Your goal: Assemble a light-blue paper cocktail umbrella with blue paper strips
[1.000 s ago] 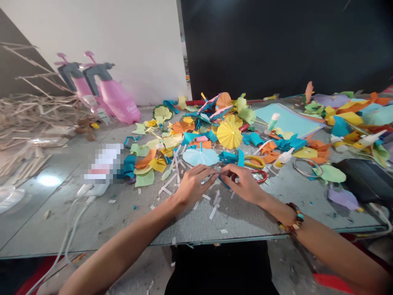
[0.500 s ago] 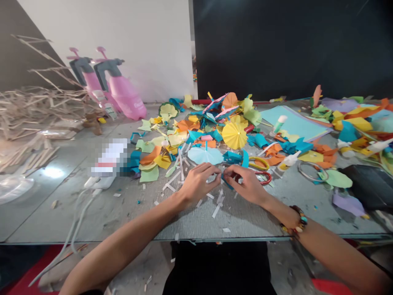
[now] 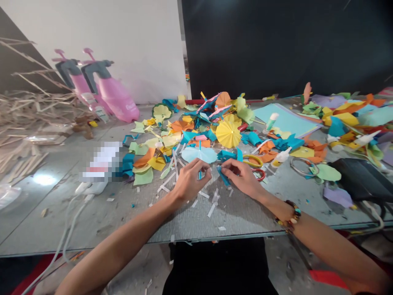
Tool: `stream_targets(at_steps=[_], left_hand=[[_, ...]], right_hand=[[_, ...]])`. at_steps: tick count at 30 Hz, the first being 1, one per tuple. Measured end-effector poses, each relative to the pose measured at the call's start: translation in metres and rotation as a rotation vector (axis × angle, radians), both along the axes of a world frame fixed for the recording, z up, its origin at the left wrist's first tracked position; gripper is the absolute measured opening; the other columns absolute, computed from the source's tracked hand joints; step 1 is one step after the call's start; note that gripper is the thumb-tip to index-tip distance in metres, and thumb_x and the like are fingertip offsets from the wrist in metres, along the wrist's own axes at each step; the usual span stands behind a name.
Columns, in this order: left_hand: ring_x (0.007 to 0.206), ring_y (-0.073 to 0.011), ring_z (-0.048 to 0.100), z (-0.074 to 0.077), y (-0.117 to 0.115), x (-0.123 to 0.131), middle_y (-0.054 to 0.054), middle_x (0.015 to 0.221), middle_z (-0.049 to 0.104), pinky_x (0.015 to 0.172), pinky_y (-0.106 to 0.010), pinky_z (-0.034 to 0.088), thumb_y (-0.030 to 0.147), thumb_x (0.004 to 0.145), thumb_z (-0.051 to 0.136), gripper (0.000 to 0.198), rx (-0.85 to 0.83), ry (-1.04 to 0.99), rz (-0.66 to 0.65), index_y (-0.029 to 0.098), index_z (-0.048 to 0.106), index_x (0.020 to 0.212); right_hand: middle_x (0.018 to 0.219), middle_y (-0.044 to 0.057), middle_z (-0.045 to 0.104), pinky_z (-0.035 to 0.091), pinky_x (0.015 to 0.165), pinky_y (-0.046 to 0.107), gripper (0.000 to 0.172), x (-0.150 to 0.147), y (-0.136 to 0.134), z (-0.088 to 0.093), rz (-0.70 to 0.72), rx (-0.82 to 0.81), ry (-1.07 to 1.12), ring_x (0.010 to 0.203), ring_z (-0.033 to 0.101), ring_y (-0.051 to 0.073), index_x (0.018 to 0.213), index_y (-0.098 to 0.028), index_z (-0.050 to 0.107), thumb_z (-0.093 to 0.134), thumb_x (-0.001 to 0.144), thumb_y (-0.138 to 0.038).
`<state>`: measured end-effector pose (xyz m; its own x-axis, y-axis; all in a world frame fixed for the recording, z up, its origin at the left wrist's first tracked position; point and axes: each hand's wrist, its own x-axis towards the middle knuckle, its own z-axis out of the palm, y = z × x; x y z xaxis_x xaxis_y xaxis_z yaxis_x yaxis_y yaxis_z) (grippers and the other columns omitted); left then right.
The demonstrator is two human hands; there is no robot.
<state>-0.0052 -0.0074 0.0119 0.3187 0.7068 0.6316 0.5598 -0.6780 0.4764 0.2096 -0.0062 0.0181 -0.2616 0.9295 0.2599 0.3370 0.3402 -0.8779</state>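
A blue paper strip (image 3: 223, 175) is pinched in the right hand (image 3: 242, 178), held just apart from the left hand (image 3: 194, 180), which is closed on a thin blue stick (image 3: 199, 175) beneath a pale blue paper parasol (image 3: 192, 155), at 12 o'clock on the scrap-strewn tabletop (image 3: 215, 221).

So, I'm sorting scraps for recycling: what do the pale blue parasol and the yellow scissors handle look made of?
The pale blue parasol looks like thin matte paper, judging by its soft creases and dull surface. The yellow scissors handle looks like moulded plastic, smooth with a slight shine.
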Motion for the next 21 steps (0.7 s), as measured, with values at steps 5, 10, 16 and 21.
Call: stream_targets(at_steps=[5, 10, 16, 21], left_hand=[[0.077, -0.0130, 0.063, -0.003, 0.001, 0.000, 0.001, 0.083, 0.064, 0.073, -0.025, 0.049, 0.010, 0.085, 0.058, 0.011, -0.029, 0.048, -0.004, 0.020, 0.061, 0.089], [0.085, -0.0157, 0.067, -0.008, 0.002, 0.001, 0.000, 0.092, 0.070, 0.078, -0.027, 0.050, 0.013, 0.087, 0.060, 0.017, 0.036, 0.068, 0.037, 0.022, 0.056, 0.101], [0.082, -0.0181, 0.064, -0.002, -0.007, 0.006, -0.001, 0.087, 0.071, 0.078, -0.032, 0.048, 0.019, 0.094, 0.060, 0.004, 0.166, 0.216, -0.049, 0.021, 0.058, 0.091], [0.096, -0.0222, 0.065, -0.002, -0.007, 0.009, -0.007, 0.107, 0.071, 0.084, -0.036, 0.049, 0.012, 0.092, 0.056, 0.032, 0.176, 0.243, -0.037, 0.021, 0.053, 0.122]], right_hand=[[0.072, -0.001, 0.063, 0.045, 0.058, 0.024, 0.022, 0.002, 0.008, 0.001, -0.122, -0.214, 0.282, 0.067, 0.058, 0.013, 0.081, -0.020, 0.067, 0.071, 0.080, -0.042], [0.067, -0.004, 0.061, 0.044, 0.053, 0.022, 0.023, 0.001, 0.011, 0.000, -0.129, -0.395, 0.503, 0.062, 0.057, 0.011, 0.080, -0.020, 0.069, 0.077, 0.072, -0.040], [0.072, -0.002, 0.066, 0.044, 0.053, 0.022, 0.022, 0.000, 0.010, -0.002, -0.121, -0.445, 0.546, 0.066, 0.061, 0.012, 0.082, -0.021, 0.073, 0.079, 0.071, -0.039], [0.069, -0.003, 0.066, 0.042, 0.051, 0.021, 0.020, 0.001, 0.011, -0.002, -0.110, -0.430, 0.552, 0.065, 0.061, 0.012, 0.082, -0.022, 0.073, 0.079, 0.072, -0.039]])
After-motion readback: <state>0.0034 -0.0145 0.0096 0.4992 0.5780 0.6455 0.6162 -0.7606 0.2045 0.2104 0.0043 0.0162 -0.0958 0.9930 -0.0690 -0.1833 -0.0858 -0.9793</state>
